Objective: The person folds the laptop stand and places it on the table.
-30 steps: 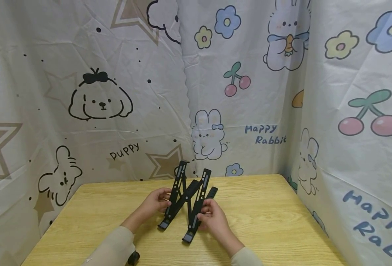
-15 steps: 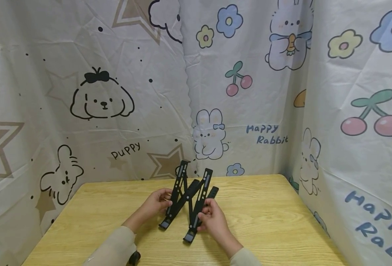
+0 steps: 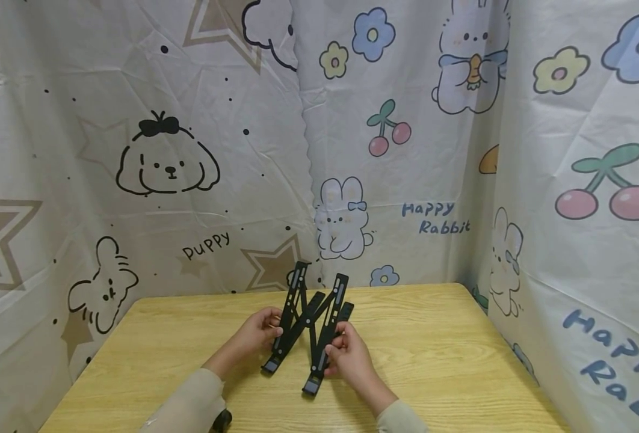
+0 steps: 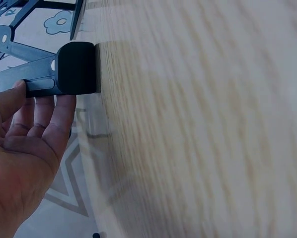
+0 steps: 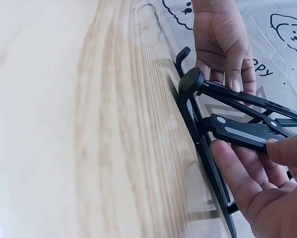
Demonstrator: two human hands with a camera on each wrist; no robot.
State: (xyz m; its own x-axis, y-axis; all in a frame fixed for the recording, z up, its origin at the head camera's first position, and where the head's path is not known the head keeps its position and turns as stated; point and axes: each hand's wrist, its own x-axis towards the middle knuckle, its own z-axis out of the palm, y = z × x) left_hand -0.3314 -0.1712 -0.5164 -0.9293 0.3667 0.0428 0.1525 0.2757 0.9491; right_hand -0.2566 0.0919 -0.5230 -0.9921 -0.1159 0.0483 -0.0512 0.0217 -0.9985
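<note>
A black folding laptop stand [image 3: 298, 332] stands propped up on the table, its two slotted arms rising toward the back and crossed bars joining them. My left hand [image 3: 257, 332] holds the left arm, thumb on its near face and fingers behind. In the left wrist view, that thumb lies along the arm close to the stand's broad black end [image 4: 76, 69]. With my right hand [image 3: 350, 356] I pinch the lower part of the right arm. The right wrist view shows that arm [image 5: 243, 134] between thumb and fingers, above a long base bar [image 5: 208, 158].
A light wood-grain table [image 3: 433, 361] lies under the stand. Patterned cloth curtains [image 3: 233, 168] close off the back and right sides. Below the left sleeve [image 3: 186, 403], a small black object [image 3: 222, 420] shows near the front edge.
Both hands keep their hold on the stand. Its right front foot has shifted slightly right, and the right base bar's far end shows a little less beside the upper arm.
</note>
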